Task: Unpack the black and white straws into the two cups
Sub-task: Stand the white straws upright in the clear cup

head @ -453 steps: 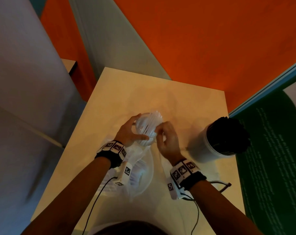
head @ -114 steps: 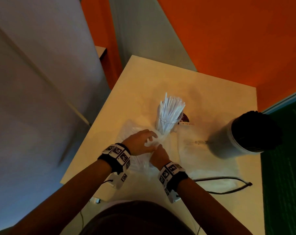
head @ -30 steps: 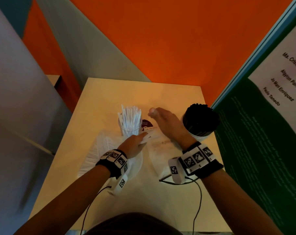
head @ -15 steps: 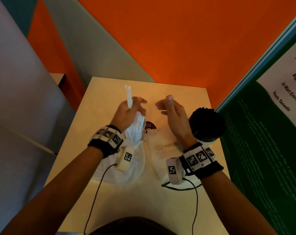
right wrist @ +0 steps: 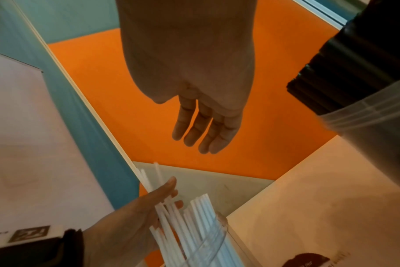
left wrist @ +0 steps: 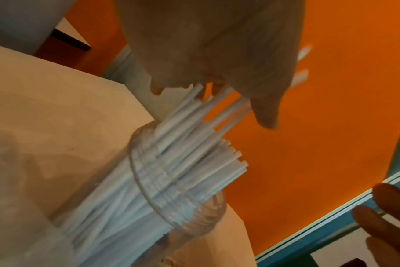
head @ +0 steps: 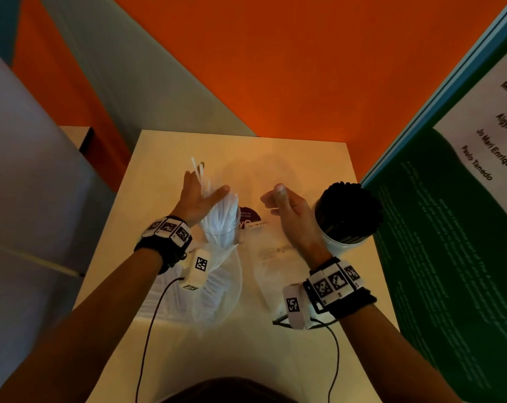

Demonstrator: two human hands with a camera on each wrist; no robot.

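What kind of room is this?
Probably an office or exhibition corner: a small pale table against orange partition walls, beside a green printed poster listing names.

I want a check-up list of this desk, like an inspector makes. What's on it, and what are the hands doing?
Surface: pale table, bare at its far edge.
Job's things: white straws stand in a clear cup; black straws fill a second cup to the right.
Clutter: empty clear plastic bags lie flat in front of the cups; a dark purple label lies between the cups.
Hands: left hand holds a few white straws over the clear cup; right hand is open, holding nothing.
Cables: thin black cables run from both wrist cameras.
Surroundings: orange wall; green poster on the right.
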